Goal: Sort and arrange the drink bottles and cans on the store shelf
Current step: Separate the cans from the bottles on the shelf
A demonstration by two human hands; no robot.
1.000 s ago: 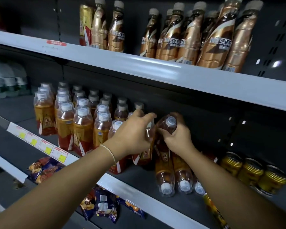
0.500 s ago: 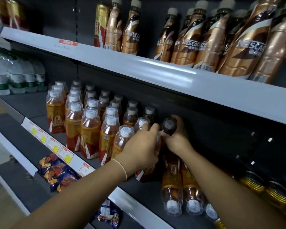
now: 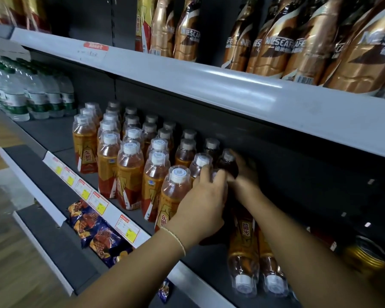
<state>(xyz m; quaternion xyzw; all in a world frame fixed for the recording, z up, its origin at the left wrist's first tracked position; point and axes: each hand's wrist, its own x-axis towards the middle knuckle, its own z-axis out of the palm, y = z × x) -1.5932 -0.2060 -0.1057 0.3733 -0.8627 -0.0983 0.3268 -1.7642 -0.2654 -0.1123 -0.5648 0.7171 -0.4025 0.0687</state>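
A person reaches both arms into the middle shelf (image 3: 47,134) of a store rack. The right hand (image 3: 242,174) wraps its fingers around a dark bottle (image 3: 227,164) at the back of the shelf. This bottle stands roughly upright, long axis vertical, cap pointing up.

Just in front, the left hand (image 3: 200,203) curls its fingers over the top of a near bottle (image 3: 215,175) – the palm hides most of it, so its lean cannot be told. A thin bracelet (image 3: 176,238) circles the left wrist.

To the left stand neat rows of upright orange bottles (image 3: 129,174), caps up. Under the right forearm, two lying bottles (image 3: 242,252) rest on their sides – long axes running front to back, caps towards the shelf's front edge. Gold cans (image 3: 365,252) sit to the right.
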